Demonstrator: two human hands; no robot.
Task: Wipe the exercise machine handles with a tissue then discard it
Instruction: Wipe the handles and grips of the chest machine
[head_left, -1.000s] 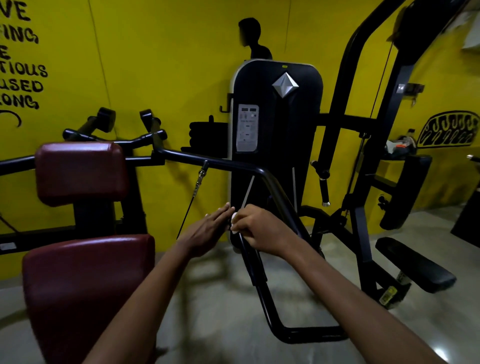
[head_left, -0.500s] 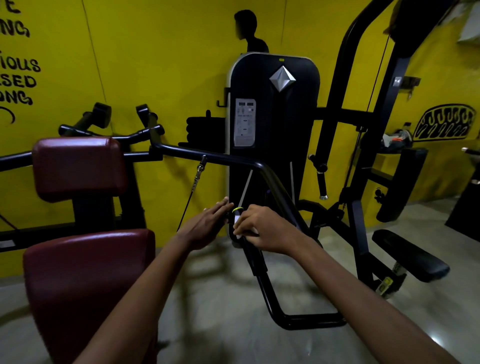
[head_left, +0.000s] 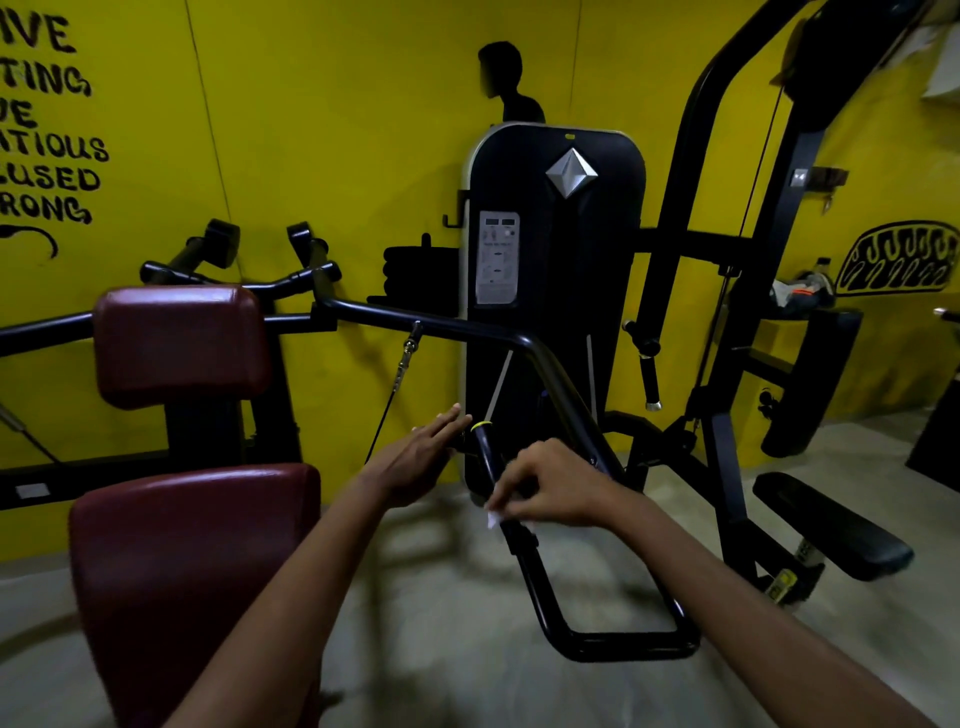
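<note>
A black handle (head_left: 487, 451) with a yellow ring at its top slopes down from the machine's black arm (head_left: 550, 374). My right hand (head_left: 553, 483) is closed around the lower part of this handle, with a white tissue (head_left: 493, 517) pinched in its fingers; only a small corner of the tissue shows. My left hand (head_left: 418, 454) is flat with its fingers together and extended, just left of the handle's top, its fingertips close to the grip. I cannot tell whether it touches the handle.
A dark red seat (head_left: 187, 566) and backrest pad (head_left: 176, 343) stand at the left. The black weight stack housing (head_left: 556, 270) is behind the handle. Another black frame (head_left: 727, 234) with a padded bench (head_left: 831, 525) fills the right. A yellow wall lies behind.
My right hand has slid down the handle with the tissue, uncovering the top of the grip and its yellow ring. My left hand has stayed beside the top.
</note>
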